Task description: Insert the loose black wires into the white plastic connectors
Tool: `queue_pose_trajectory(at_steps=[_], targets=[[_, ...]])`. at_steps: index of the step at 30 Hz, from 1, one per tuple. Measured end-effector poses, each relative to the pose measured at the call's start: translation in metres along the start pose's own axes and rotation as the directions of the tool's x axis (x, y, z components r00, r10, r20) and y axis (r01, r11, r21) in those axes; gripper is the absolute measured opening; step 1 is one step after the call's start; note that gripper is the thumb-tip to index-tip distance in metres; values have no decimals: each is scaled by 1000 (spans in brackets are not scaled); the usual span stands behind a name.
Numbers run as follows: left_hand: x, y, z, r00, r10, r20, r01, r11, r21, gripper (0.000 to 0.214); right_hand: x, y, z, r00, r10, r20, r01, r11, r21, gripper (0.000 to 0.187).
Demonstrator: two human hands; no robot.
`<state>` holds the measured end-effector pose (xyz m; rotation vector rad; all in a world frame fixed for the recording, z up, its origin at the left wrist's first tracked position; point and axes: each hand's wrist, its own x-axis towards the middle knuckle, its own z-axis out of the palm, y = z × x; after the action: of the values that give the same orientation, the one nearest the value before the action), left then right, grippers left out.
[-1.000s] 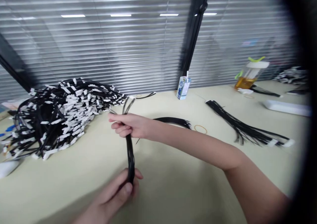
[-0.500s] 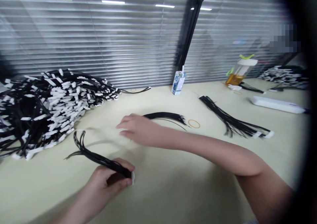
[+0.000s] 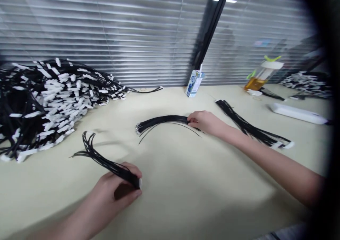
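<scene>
My left hand (image 3: pixel 117 187) is closed round a bundle of black wires (image 3: pixel 106 164) near its white connector (image 3: pixel 140 183). The wires' loose ends fan up and away to the left, above the table. Farther back, my right hand (image 3: pixel 203 121) pinches the right end of a second, arched bundle of black wires (image 3: pixel 164 119) lying on the table. Bare metal tips show at that bundle's left end. One or two wires lie apart along its near side. My right fingers hide how many wires are between them.
A big heap of black cables with white connectors (image 3: pixel 66 98) fills the left side. Behind stand a drink carton (image 3: pixel 194 84) and a bottle of amber liquid (image 3: pixel 259 80). More black cables (image 3: pixel 239 121) and a long white object (image 3: pixel 297 113) lie to the right.
My right hand has moved right, from the arched bundle's left end to its right end, and its fingers have closed there. My left hand keeps its hold, almost unmoved. The view has shifted slightly.
</scene>
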<state>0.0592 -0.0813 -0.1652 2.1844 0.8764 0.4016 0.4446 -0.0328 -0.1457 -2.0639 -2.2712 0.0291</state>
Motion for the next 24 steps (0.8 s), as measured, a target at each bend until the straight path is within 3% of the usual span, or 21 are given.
queue_pose_trajectory(at_steps=[8,14,18,24], targets=[[0,4,-1,1000,-4,10,4,999,49,17,11,-14,-1,1000,12,-24,-11,999,30,15],[-1,4,-2,1000,-12,7,12,1000,18,19,19,0,-25,997,53,49,-65,951,303,13],[0,4,-1,999,-31,9,31,999,-13,20,17,10,-38,984,29,174,-131,780,612,17],[-1,5,-1,997,-75,20,76,996,-47,20,-2,-6,-22,988,11,152,-143,414,899,28]])
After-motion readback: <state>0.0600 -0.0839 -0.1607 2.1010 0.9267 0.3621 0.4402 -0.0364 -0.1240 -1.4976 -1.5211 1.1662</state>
